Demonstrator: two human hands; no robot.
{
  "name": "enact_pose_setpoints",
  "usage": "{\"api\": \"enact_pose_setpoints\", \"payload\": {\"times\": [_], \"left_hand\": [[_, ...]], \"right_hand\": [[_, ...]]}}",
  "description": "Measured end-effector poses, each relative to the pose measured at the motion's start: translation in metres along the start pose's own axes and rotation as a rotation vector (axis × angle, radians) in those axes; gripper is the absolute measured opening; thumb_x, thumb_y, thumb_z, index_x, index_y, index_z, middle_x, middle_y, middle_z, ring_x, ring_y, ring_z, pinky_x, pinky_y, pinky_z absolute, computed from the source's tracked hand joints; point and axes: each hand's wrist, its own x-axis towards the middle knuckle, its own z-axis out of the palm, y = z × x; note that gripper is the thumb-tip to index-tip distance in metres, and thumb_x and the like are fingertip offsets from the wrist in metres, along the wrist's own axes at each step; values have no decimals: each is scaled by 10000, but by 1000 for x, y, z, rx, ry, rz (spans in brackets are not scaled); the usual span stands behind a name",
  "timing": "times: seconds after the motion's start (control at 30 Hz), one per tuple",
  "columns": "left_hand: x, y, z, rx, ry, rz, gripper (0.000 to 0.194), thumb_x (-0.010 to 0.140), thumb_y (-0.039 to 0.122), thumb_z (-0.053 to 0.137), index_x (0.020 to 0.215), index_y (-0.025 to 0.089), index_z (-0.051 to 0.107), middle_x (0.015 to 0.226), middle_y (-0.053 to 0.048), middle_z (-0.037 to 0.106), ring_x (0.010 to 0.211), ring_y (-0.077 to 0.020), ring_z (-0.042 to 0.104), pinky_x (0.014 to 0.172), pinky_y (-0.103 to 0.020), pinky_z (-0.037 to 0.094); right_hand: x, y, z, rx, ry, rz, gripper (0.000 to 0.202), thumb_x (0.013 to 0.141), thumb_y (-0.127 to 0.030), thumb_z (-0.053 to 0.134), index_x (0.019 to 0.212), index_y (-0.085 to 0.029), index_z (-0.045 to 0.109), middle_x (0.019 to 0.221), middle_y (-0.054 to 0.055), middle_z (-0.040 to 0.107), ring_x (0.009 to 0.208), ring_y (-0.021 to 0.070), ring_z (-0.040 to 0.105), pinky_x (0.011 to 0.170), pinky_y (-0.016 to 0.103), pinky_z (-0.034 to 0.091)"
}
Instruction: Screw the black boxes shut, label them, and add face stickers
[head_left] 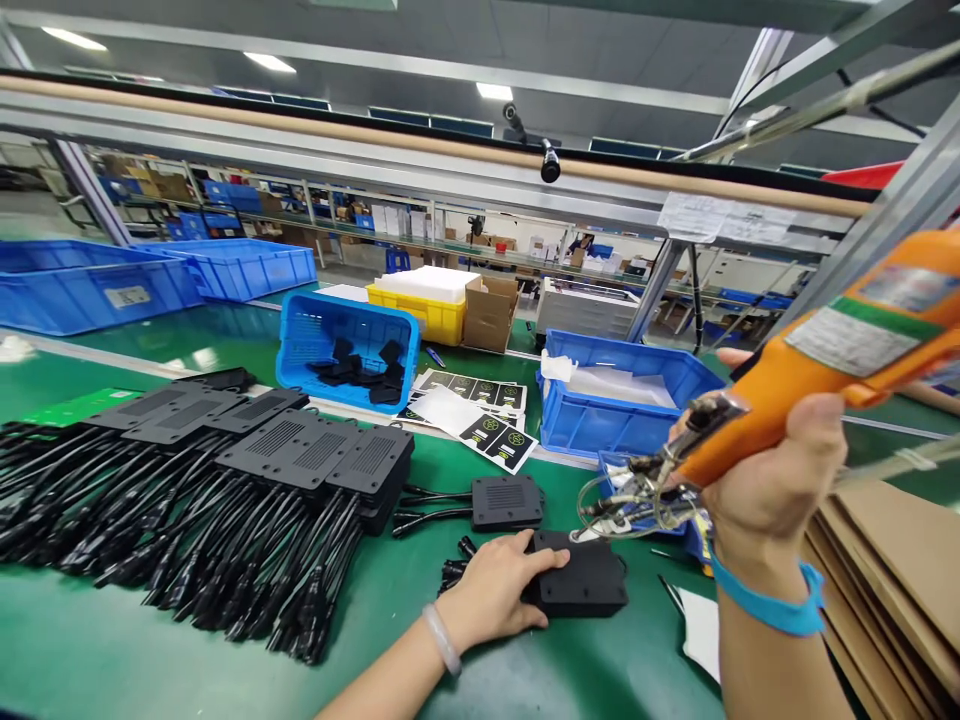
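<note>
My left hand (501, 585) grips a black plastic box (581, 585), its index finger on top and its thumb at the near side. Dark cable ends (454, 570) show to the left of that box. In my right hand (776, 490) is an orange hot glue gun (847, 345), tilted with its nozzle down and left. Strands of glue hang around the nozzle, whose tip is close to the box's far edge; whether they touch I cannot tell. Just behind lies another black box with cables (508, 502).
Stacked black boxes (315, 450) with cables fill the left. Farther back are a blue basket (410, 350) of black parts, label sheets (495, 440) and a blue bin (615, 420). Cardboard sheets (885, 570) stand at the right. A metal rail (420, 150) crosses above.
</note>
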Motion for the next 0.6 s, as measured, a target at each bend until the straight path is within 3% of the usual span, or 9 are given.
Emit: {"api": "enact_pose_setpoints", "payload": {"times": [0.17, 0.27, 0.37, 0.6], "left_hand": [[-1, 0, 1, -86, 51, 38, 801, 704, 599, 821, 1414, 384, 518, 1513, -143, 430, 1369, -407, 443, 1088, -541, 411], [-3, 2, -1, -102, 98, 41, 642, 785, 554, 773, 1369, 382, 570, 1518, -130, 389, 1316, -388, 503, 1073, -519, 435], [-3, 3, 0, -87, 143, 74, 629, 790, 502, 785, 1366, 361, 576, 1446, -126, 432, 1276, -369, 526, 1056, -500, 456], [-1, 2, 5, -73, 161, 87, 639, 784, 503, 793, 1365, 342, 580, 1358, -121, 471, 1217, -359, 549, 1026, -495, 478]], "right_hand": [[0, 15, 15, 52, -5, 84, 487, 846, -620, 513, 958, -195, 722, 574, -9, 519, 354, 113, 432, 323, 273, 389], [-12, 37, 14, 54, -26, 164, 491, 842, -623, 515, 972, -196, 721, 590, -8, 533, 348, 114, 429, 304, 274, 393], [-23, 52, 11, 53, -51, 202, 499, 847, -620, 514, 999, -186, 709, 612, -1, 552, 354, 112, 444, 301, 266, 394], [-31, 58, 10, 33, -72, 251, 472, 802, -652, 552, 922, -210, 664, 619, 3, 559, 343, 111, 438, 256, 229, 297]]}}
